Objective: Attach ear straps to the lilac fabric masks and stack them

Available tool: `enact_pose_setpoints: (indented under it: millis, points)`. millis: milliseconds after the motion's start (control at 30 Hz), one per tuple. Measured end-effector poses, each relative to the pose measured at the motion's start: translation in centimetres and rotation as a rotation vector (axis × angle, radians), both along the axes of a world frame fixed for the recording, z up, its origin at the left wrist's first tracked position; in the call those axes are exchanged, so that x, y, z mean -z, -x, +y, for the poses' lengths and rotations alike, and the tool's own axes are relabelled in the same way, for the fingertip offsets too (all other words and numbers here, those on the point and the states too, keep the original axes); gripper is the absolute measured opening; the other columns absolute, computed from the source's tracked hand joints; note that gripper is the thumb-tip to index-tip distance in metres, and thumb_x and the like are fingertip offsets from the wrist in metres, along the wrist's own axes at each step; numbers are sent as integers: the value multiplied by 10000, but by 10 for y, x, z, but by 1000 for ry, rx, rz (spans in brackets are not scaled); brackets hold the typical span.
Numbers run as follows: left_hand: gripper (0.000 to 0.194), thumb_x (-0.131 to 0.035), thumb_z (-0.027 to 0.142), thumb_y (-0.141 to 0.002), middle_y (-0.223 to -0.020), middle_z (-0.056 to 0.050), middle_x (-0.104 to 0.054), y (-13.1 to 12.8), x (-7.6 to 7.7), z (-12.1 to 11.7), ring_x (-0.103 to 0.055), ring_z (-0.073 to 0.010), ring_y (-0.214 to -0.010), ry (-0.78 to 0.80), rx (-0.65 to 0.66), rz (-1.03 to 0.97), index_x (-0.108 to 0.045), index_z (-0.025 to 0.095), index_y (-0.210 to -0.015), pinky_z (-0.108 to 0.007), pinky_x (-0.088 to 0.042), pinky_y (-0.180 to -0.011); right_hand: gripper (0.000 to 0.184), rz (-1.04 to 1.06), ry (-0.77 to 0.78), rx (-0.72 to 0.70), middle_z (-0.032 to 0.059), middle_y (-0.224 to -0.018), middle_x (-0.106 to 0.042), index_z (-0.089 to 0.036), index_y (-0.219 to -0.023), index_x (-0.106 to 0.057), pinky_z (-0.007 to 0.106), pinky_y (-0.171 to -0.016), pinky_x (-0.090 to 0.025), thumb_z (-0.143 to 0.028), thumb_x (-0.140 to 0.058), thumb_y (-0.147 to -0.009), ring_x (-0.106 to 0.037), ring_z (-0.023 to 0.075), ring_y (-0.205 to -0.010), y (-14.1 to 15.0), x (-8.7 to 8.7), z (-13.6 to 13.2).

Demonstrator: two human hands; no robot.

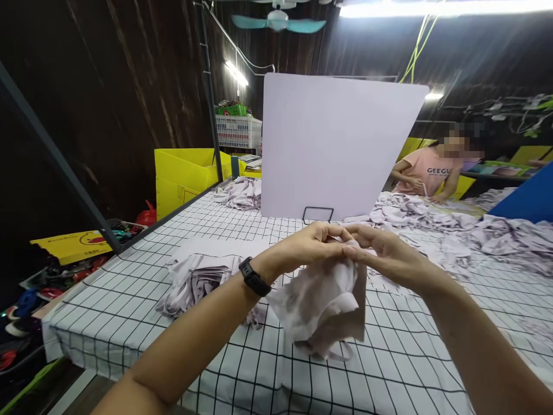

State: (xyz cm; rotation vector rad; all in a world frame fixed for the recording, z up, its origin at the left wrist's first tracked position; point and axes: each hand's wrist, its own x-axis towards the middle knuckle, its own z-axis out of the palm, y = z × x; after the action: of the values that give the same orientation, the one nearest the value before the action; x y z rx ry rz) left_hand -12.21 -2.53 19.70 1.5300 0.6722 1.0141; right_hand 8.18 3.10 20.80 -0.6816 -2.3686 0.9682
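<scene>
My left hand [317, 245], below a black wristband [254, 278], pinches the top edge of a pale pinkish fabric piece [322, 300]. Fingertip to fingertip with it, my right hand [382, 251] is closed on the same edge. The fabric hangs crumpled from both hands above the table, a thin strap loop dangling at its bottom. What exactly this piece is, I cannot tell. To the left on the table lies a stack of similar fabric pieces [201, 282], folded over one another with straps trailing.
A white board [337, 144] stands upright across the grid-patterned table [142, 314]. Fabric heaps [432, 222] spread along the right and back. A person in a pink shirt [425, 170] works beyond, right. Yellow bins [185, 176] and a metal post [209, 86] border the left side.
</scene>
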Motion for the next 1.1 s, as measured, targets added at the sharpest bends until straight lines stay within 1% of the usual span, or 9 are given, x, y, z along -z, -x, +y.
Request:
enact_pose_setpoints:
  millis: [133, 267, 367, 433, 533, 633, 867, 967, 1100]
  points:
    - [413, -837, 454, -787, -657, 21, -600, 13, 7, -3, -520, -92, -542, 103, 18, 51, -622, 171, -997, -217, -321, -506, 410, -82, -12, 24, 20, -654, -605, -206, -687, -720, 282, -583, -455, -589, -740, -834, -543, 173, -640, -13, -6, 2]
    - [300, -856, 363, -768, -723, 6, -617, 31, 18, -8, -551, -90, -641, 97, 36, 101, -667, 148, -859, -214, -369, -570, 340, 83, 130, 123, 70, -843, -678, -227, -723, -737, 310, -665, -504, -554, -773, -808, -608, 232, -808, -42, -12, 1]
    - [246, -826, 347, -793, -723, 5, -598, 44, 25, -8, -531, -87, -674, 65, 33, 178, -700, 138, -760, -217, -378, -611, 416, 259, 256, 199, 110, -971, -706, -229, -575, -680, 370, -745, -545, -599, -843, -672, -631, 317, -978, -60, -11, 1]
    - [234, -815, 354, -798, -729, -3, -605, 52, 27, -8, -533, -96, -686, 60, 35, 220, -723, 141, -766, -223, -382, -618, 456, 336, 367, 243, 123, -930, -717, -228, -515, -630, 394, -696, -547, -609, -872, -577, -650, 342, -928, -69, -7, 2]
    - [234, -822, 358, -783, -731, -8, -609, 63, 24, -6, -527, -99, -679, 52, 11, 261, -732, 143, -759, -222, -372, -600, 439, 374, 484, 369, 101, -680, -648, -231, -512, -586, 354, -509, -455, -558, -878, -542, -581, 255, -601, -83, 1, 8]
    - [261, -823, 376, -774, -695, -2, -588, 73, 18, -5, -509, -97, -646, 39, -26, 308, -724, 138, -732, -220, -361, -576, 425, 382, 509, 518, 67, -556, -553, -235, -542, -609, 327, -433, -350, -549, -894, -514, -459, 188, -467, -99, 6, 16]
    - [280, -801, 418, -799, -780, -45, -662, 78, -2, -10, -580, -141, -738, -179, -113, 402, -746, 146, -767, -246, -437, -651, 462, 277, 416, 468, 93, -647, -638, -234, -602, -697, 307, -455, -454, -644, -896, -528, -580, 215, -539, -114, -1, 7]
    - [261, -828, 407, -768, -966, -84, -705, 78, -3, -6, -615, -176, -873, -253, -78, 475, -767, 155, -791, -265, -473, -727, 483, 224, 346, 376, 88, -749, -686, -234, -630, -678, 301, -540, -532, -668, -875, -552, -644, 240, -668, -110, 0, 5]
    - [290, -833, 434, -762, -925, -83, -699, 84, 1, 2, -617, -178, -860, -223, -87, 547, -772, 150, -756, -270, -481, -735, 481, 175, 295, 395, 72, -735, -669, -233, -733, -722, 288, -591, -554, -674, -857, -599, -626, 221, -690, -115, 10, 18]
